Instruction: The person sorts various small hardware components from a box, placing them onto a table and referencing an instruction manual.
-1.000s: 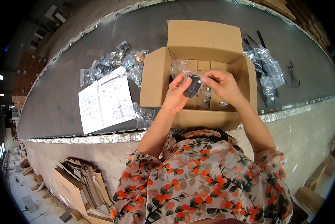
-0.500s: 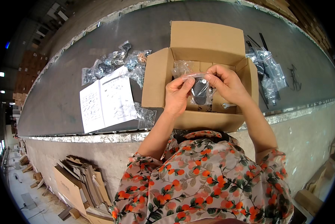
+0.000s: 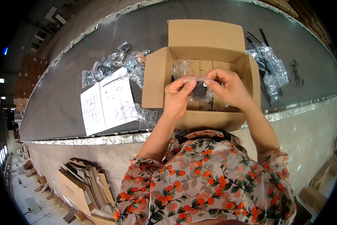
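Observation:
Between my hands hangs a small clear plastic bag point(image 3: 201, 92) with a dark flat part inside. My left hand point(image 3: 177, 95) pinches one end of the bag's top edge, and my right hand point(image 3: 228, 88) pinches the other. Both hands are over an open cardboard box point(image 3: 206, 33), its flaps folded outward. Inside the box, behind my left hand, lies another clear bag point(image 3: 182, 68). A metal piece, largely covered by my right hand, shows near the box's near right corner.
Left of the box lie an open instruction booklet point(image 3: 107, 101) and several bags of hardware point(image 3: 118, 58). To the right are bagged parts point(image 3: 275, 69), black rods point(image 3: 264, 37) and thin dark wire pieces point(image 3: 298, 75). Flattened cardboard point(image 3: 84, 183) leans below the dark table point(image 3: 59, 101).
The bag's hanging part looks shorter and its dark content sits higher, nearer my fingers. My hands keep their pinch on the top edge. The view has shifted slightly.

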`<move>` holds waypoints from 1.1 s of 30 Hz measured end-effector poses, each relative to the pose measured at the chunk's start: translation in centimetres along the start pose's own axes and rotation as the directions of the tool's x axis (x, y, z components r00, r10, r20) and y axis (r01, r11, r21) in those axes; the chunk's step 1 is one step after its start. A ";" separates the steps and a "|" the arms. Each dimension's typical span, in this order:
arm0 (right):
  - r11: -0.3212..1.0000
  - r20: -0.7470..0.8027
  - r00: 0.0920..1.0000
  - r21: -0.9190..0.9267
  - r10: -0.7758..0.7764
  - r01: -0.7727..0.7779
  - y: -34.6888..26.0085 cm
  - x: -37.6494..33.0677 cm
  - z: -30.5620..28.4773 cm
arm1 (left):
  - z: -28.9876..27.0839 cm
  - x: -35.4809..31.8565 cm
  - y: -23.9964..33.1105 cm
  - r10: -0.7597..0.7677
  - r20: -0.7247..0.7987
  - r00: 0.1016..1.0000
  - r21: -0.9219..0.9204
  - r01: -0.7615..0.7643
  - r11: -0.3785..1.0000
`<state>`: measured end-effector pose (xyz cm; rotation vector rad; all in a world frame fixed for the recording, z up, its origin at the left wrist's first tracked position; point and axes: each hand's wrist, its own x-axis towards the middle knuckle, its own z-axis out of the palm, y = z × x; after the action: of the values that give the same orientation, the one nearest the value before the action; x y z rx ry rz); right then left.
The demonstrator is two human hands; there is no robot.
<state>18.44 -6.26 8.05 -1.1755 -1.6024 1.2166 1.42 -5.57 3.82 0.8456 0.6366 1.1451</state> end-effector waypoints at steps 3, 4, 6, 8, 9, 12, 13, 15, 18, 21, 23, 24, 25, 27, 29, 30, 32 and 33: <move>0.961 -0.062 0.976 -0.196 -0.211 0.195 -0.5 -0.2 0.0 | 0.3 0.0 0.3 0.009 0.030 1.000 0.004 -0.009 1.000; 0.967 -0.065 0.980 -0.183 -0.189 0.175 -0.6 -0.2 0.0 | 0.5 -0.1 0.4 0.008 0.019 1.000 -0.003 -0.008 1.000; 0.978 -0.067 0.987 -0.157 -0.148 0.136 -0.4 -0.1 0.0 | 0.7 -0.1 0.5 0.010 -0.005 1.000 -0.017 -0.010 1.000; 0.994 -0.026 0.995 -0.061 -0.097 0.095 -0.3 0.2 0.0 | 0.8 0.2 0.5 0.036 -0.003 0.999 0.017 -0.036 0.999; 0.997 -0.005 0.997 -0.014 -0.072 0.072 -0.2 0.3 0.1 | 0.8 0.3 0.5 0.048 0.000 0.999 0.034 -0.048 0.998; 0.993 -0.001 1.000 0.117 -0.017 0.017 0.0 0.2 0.5 | 0.8 0.1 0.2 0.022 0.005 1.000 -0.007 -0.022 1.000; 0.993 -0.004 1.000 0.122 -0.010 0.010 0.0 0.2 0.5 | 0.8 0.0 0.3 0.013 0.007 1.000 -0.020 -0.013 1.000; 0.991 -0.008 1.000 0.131 0.002 -0.001 0.2 0.1 0.5 | 0.8 -0.2 0.5 -0.005 0.012 1.000 -0.046 0.005 0.999; 0.984 -0.012 1.000 0.176 0.019 -0.017 0.3 0.0 0.5 | 0.4 -0.4 0.5 -0.054 -0.017 0.998 -0.231 0.048 0.972; 0.978 0.000 0.999 0.206 0.043 -0.042 -0.1 0.0 0.6 | -0.1 -0.5 0.2 -0.031 0.011 0.999 -0.186 0.032 0.982; 0.972 0.004 0.999 0.228 0.048 -0.048 0.0 0.0 0.7 | 0.0 -0.5 0.2 -0.014 0.005 1.000 -0.178 0.015 0.984; 0.970 0.006 0.999 0.239 0.051 -0.051 0.1 0.0 0.7 | 0.1 -0.6 0.2 -0.006 0.002 1.000 -0.174 0.006 0.985; 0.969 0.001 0.999 0.241 0.047 -0.046 0.0 0.0 0.7 | 0.3 -0.6 0.2 0.007 -0.008 1.000 -0.179 -0.008 0.984; 0.968 -0.008 0.999 0.248 0.039 -0.036 0.1 0.0 0.7 | 0.8 -0.5 0.2 0.030 -0.028 0.999 -0.186 -0.035 0.982; 0.968 -0.010 0.999 0.249 0.034 -0.030 0.4 0.0 0.6 | 1.0 -0.4 0.2 0.050 -0.013 0.999 -0.187 -0.052 0.981; 0.968 -0.011 0.999 0.249 0.031 -0.028 0.4 0.0 0.5 | 1.1 -0.3 0.2 0.061 -0.006 0.998 -0.187 -0.061 0.980; 0.974 -0.009 0.999 0.222 0.038 -0.036 0.1 0.1 0.6 | 0.9 -0.3 0.1 0.073 -0.015 0.997 -0.164 -0.075 0.984; 0.977 -0.003 0.999 0.208 0.041 -0.040 -0.1 0.1 0.8 | 0.8 -0.4 0.1 0.082 -0.025 0.996 -0.152 -0.085 0.985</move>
<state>17.62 -6.33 7.97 -1.0818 -1.4136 1.3688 1.89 -6.09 4.30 0.7366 0.5250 1.2623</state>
